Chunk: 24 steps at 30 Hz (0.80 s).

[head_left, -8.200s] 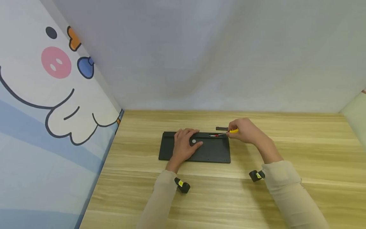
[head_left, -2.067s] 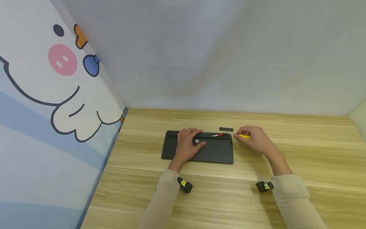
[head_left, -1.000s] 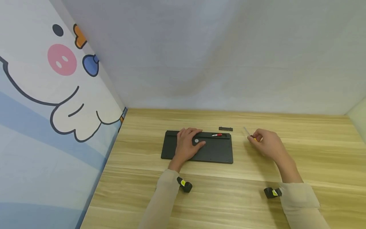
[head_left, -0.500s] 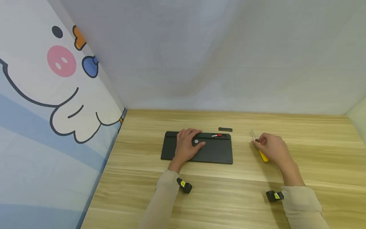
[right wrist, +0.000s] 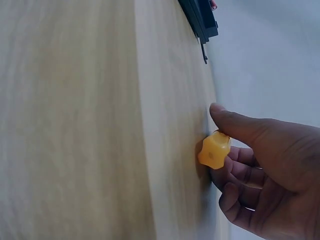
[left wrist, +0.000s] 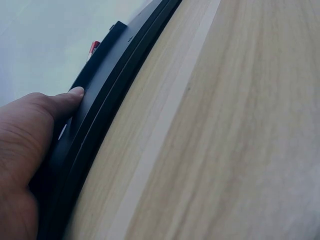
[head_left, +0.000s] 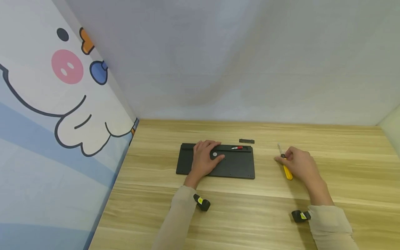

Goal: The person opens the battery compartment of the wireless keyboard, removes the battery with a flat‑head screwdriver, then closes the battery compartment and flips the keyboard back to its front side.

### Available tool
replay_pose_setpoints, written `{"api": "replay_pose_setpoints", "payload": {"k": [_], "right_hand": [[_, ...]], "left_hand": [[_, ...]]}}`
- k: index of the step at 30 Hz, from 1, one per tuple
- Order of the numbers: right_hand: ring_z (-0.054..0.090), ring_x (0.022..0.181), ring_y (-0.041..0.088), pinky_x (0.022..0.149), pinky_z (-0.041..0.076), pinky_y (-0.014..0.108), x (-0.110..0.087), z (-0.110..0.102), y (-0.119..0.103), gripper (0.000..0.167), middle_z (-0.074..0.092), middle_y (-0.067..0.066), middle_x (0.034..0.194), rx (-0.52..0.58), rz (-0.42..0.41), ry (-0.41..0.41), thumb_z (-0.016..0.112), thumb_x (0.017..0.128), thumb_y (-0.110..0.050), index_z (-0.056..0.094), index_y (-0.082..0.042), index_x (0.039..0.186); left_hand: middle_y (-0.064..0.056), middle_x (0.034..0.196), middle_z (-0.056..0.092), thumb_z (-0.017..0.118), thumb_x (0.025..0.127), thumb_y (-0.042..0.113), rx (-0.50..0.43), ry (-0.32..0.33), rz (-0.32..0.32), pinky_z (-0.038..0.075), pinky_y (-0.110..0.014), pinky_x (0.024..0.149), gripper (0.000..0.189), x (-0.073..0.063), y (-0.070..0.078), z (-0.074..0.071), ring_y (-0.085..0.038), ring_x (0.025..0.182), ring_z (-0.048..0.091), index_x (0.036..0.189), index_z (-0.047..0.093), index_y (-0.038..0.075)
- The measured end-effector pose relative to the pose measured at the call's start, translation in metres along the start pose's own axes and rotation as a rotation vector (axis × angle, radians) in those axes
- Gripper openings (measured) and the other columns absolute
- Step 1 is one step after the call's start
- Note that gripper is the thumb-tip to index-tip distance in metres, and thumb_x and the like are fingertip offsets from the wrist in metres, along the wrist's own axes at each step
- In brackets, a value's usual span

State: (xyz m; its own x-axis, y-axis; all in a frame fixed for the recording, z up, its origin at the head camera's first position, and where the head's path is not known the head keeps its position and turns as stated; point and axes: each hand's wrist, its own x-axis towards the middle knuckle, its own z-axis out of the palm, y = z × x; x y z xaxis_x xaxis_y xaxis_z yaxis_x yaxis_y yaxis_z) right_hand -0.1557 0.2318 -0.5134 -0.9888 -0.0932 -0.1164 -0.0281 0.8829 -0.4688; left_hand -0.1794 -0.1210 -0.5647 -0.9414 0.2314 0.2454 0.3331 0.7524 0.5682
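The left half of the black keyboard [head_left: 235, 166] is covered by the left hand [head_left: 203, 160], its fingers spread; probably stiff and fairly light, it would be best steadied by its edges. In the keyboard's recess at far right, a red-and-silver battery [head_left: 236, 147] is seated, likely smooth and best lifted by one end. Beyond the keyboard's far edge, a thin cover [head_left: 247, 141] is placed. To the keyboard's right, a rigid screwdriver [head_left: 288, 172], best taken by its yellow handle, is pinched by the right hand [head_left: 302, 165].
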Motion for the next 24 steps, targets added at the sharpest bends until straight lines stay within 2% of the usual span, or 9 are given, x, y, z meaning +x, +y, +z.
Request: {"api": "replay_pose_setpoints", "payload": {"k": [11,17,24], "right_hand": [[0.062,0.071,0.020,0.062,0.045,0.027,-0.0020,-0.0063,0.0027,0.046,0.072,0.017,0.089,0.019,0.015,-0.003,0.065,0.098,-0.046,0.064,0.000,0.098],[0.063,0.075,0.024,0.064,0.046,0.029,-0.0002,-0.0085,0.0023,0.047,0.071,0.018,0.092,0.016,0.004,0.020,0.062,0.100,-0.046,0.065,0.001,0.100],[0.064,0.076,0.025,0.066,0.051,0.036,0.0048,-0.0079,-0.0058,0.043,0.073,0.017,0.093,0.017,-0.022,0.050,0.062,0.101,-0.045,0.066,-0.002,0.102]], "left_hand": [[-0.004,0.135,0.064,0.075,0.091,0.044,0.001,0.004,0.009,0.022,-0.055,0.127,0.053,0.0005,-0.0001,0.0002,-0.025,0.133,0.056,0.138,0.064,0.022],[-0.003,0.136,0.064,0.075,0.092,0.044,0.004,-0.004,-0.001,0.022,-0.054,0.128,0.053,0.0004,-0.0004,-0.0001,-0.025,0.133,0.056,0.139,0.063,0.023],[-0.003,0.136,0.064,0.075,0.092,0.044,0.007,-0.001,0.004,0.023,-0.054,0.127,0.053,0.0008,-0.0005,0.0004,-0.025,0.133,0.056,0.138,0.063,0.022]]}}
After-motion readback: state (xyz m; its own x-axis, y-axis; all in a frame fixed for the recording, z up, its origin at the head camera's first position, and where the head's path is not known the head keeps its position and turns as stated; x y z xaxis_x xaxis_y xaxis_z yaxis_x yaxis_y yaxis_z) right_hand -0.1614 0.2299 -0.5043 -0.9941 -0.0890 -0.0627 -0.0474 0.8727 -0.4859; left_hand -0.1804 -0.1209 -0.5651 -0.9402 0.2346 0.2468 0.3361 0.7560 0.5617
